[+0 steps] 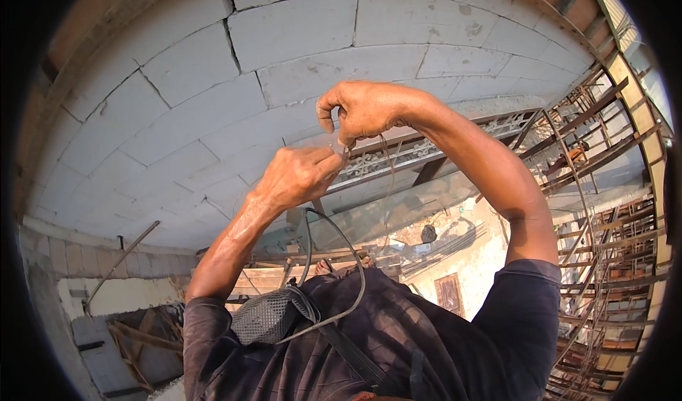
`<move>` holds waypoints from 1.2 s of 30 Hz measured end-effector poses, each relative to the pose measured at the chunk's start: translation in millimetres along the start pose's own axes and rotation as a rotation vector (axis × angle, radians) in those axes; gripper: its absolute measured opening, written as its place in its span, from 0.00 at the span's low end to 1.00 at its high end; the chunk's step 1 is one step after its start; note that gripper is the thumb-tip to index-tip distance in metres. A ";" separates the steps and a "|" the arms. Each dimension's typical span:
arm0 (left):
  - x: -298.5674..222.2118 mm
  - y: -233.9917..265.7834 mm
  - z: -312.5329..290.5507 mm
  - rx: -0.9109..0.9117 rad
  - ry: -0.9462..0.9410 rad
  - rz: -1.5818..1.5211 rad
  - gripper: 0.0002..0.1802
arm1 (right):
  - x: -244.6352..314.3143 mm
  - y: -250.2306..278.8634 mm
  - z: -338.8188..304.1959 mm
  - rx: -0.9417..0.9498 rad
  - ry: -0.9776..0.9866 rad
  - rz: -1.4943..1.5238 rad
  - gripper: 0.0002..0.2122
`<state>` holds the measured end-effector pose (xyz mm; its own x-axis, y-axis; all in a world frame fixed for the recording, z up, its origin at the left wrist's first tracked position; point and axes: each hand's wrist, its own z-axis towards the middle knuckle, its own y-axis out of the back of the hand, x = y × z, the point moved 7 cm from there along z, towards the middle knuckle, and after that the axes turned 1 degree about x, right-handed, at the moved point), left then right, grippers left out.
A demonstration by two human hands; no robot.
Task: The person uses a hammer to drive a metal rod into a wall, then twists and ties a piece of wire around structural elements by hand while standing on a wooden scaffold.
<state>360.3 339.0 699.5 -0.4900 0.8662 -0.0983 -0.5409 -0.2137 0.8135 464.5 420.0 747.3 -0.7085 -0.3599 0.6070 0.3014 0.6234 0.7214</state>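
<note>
Both of my hands are raised and meet in front of a wall of pale grey blocks (305,31). My left hand (302,174) is closed, its thumb and fingers pressed together in a pinch. What lies between them is too small to make out. Just above it, my right hand (366,110) bends down from the right, fingers curled, its lower fingertips almost touching the left ones. A thin brown string (390,161) hangs from under the right palm, apparently held in that hand. Its lower end fades against the ground far below.
Behind my hands a long metal-edged frame (433,142) runs along the wall. A grey cable loop (359,259) and a mesh pouch (266,319) hang at my chest. Scaffolding poles (593,245) stand on the right. Wooden planks (266,280) lie below me, high above the ground.
</note>
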 end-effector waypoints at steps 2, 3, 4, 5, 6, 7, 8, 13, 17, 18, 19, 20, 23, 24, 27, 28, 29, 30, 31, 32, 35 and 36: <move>-1.7 -4.5 -3.8 0.010 -0.034 0.024 0.14 | -14.1 -15.1 12.5 0.157 -0.067 0.140 0.16; -5.3 -7.2 -2.9 0.008 -0.041 0.009 0.10 | -24.4 -16.4 14.3 0.153 -0.076 0.148 0.16; -8.3 -9.8 -2.0 0.006 -0.048 -0.006 0.08 | -36.9 -20.7 15.5 0.185 -0.099 0.204 0.17; -3.7 -10.2 -6.8 0.010 -0.042 -0.002 0.08 | -41.6 -26.5 19.6 0.227 -0.105 0.253 0.17; 13.7 -9.1 -14.6 -0.034 0.086 -0.078 0.07 | -47.0 -31.0 20.4 0.232 -0.099 0.254 0.17; 29.4 -9.8 -23.4 -0.079 0.214 -0.154 0.06 | -47.8 -28.7 20.0 0.141 -0.010 0.321 0.16; 39.4 -8.3 -28.0 -0.156 0.312 -0.267 0.06 | -47.2 -24.6 18.8 0.047 0.077 0.385 0.15; 38.7 -3.8 -29.2 -0.215 0.287 -0.298 0.07 | -58.1 -49.2 17.7 0.110 0.142 0.604 0.14; 11.4 3.7 -17.7 -0.119 0.030 -0.088 0.10 | -70.0 -55.1 11.3 0.116 -0.005 0.723 0.10; 5.4 6.4 -13.8 -0.116 0.027 -0.094 0.10 | -70.6 -58.1 9.2 0.156 -0.034 0.747 0.08; -6.0 9.0 -9.3 -0.118 -0.024 -0.063 0.11 | -70.0 -57.0 6.9 0.152 -0.039 0.752 0.08; -14.9 10.3 -8.4 -0.119 -0.071 -0.028 0.12 | -66.0 -62.4 3.5 0.232 -0.082 0.762 0.07; -20.4 8.0 -8.9 -0.132 -0.097 -0.027 0.13 | -76.9 -89.7 7.0 0.357 -0.133 0.800 0.08; -21.7 6.5 -7.9 -0.131 -0.105 -0.032 0.13 | -82.1 -102.6 5.5 0.397 -0.145 0.901 0.08; -11.6 -4.6 -15.3 -0.129 0.015 -0.193 0.10 | -91.8 -116.5 3.0 0.447 -0.132 1.055 0.10; 7.2 -18.3 -28.5 -0.150 0.228 -0.369 0.07 | -88.1 -105.2 2.0 0.241 -0.032 1.051 0.12; 17.9 -25.5 -35.6 -0.163 0.441 -0.552 0.06 | -85.6 -96.3 -5.0 0.032 0.062 1.049 0.14; 20.8 -32.0 -42.7 -0.208 0.590 -0.759 0.09 | -84.4 -86.4 -11.1 -0.177 0.157 1.038 0.17; 20.0 -31.3 -41.8 -0.209 0.594 -0.756 0.09 | -83.7 -91.0 -11.2 -0.172 0.158 1.040 0.17; 21.9 -32.3 -41.8 -0.223 0.646 -0.815 0.10 | -81.7 -84.6 -15.8 -0.307 0.268 0.980 0.16; 26.5 -34.4 -42.0 -0.245 0.717 -0.956 0.12 | -82.1 -80.4 -27.2 -0.508 0.393 0.852 0.15; 28.6 -35.3 -41.3 -0.253 0.737 -1.039 0.13 | -76.1 -75.9 -35.8 -0.630 0.486 0.698 0.14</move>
<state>337.2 352.7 644.2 0.0192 0.2431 -0.9698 -0.9660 0.2547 0.0447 518.4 375.2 658.2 0.0394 -0.3868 0.9213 0.9188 0.3765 0.1187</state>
